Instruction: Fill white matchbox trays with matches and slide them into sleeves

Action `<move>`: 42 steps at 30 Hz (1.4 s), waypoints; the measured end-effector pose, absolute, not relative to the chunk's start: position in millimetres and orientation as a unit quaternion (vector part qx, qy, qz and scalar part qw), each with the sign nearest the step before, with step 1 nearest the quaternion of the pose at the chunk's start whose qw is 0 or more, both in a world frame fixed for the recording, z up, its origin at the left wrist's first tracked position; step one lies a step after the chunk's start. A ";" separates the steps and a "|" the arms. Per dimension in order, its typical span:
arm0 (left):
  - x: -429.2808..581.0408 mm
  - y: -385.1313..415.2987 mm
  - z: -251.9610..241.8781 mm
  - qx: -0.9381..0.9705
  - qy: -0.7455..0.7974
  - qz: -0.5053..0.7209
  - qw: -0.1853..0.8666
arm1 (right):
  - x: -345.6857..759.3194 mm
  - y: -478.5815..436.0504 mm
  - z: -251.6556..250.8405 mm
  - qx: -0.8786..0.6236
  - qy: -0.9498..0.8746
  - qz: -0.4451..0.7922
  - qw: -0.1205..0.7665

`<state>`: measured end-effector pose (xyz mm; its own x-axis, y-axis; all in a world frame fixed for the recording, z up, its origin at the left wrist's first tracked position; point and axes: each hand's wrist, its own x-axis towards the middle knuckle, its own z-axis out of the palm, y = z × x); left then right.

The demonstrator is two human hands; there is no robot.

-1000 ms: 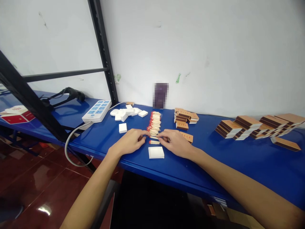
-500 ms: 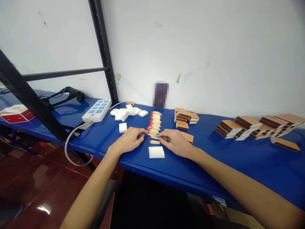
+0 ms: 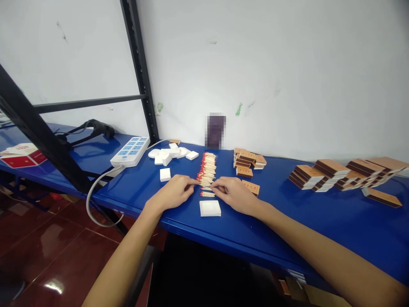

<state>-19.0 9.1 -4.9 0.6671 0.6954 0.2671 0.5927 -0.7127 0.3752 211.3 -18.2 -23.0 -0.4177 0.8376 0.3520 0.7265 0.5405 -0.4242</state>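
Note:
A long row of red-tipped matches (image 3: pixel 208 168) lies across the blue table between my hands. My left hand (image 3: pixel 174 190) rests at the row's left side, index finger stretched out to the match heads and thumb apart below it. On the other side, my right hand (image 3: pixel 234 192) has its index finger at the plain wooden ends; its remaining fingers are bent and partly hidden. Neither hand visibly lifts a match. A small separate group of matches (image 3: pixel 207 194) lies nearer me, just above a white matchbox tray (image 3: pixel 210 208).
Several white trays (image 3: pixel 169 154) lie back left beside a power strip (image 3: pixel 131 151). Brown matchboxes (image 3: pixel 244 158) are piled behind my right hand, with one matchbox (image 3: pixel 251 187) close to it. More stacked matchboxes (image 3: pixel 332 168) stand far right. A black rack post (image 3: pixel 140 72) rises at left.
The view has tilted slightly, so everything sits a little lower. My left index finger has straightened against the match heads. My right hand stays at the opposite ends with only a slight shift.

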 end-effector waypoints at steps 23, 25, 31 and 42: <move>-16.4 5.5 -4.9 0.919 0.334 0.171 0.118 | 210.7 -19.4 -21.3 -0.464 -0.835 0.104 0.277; -16.1 5.5 -5.0 0.919 0.335 0.171 0.119 | 210.9 -19.1 -21.5 -0.465 -0.835 0.102 0.275; -16.4 2.9 -1.4 0.905 0.348 0.185 0.161 | 210.9 -19.0 -23.0 -0.464 -0.837 0.097 0.271; -17.2 4.5 -2.7 0.895 0.366 0.194 0.168 | 211.4 -18.2 -23.7 -0.468 -0.835 0.095 0.272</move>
<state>-17.2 4.5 -2.7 0.6570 0.7197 0.2245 0.5890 -0.6759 0.4430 211.4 -18.2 -23.7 -0.4138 0.8343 0.3643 0.7307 0.5430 -0.4137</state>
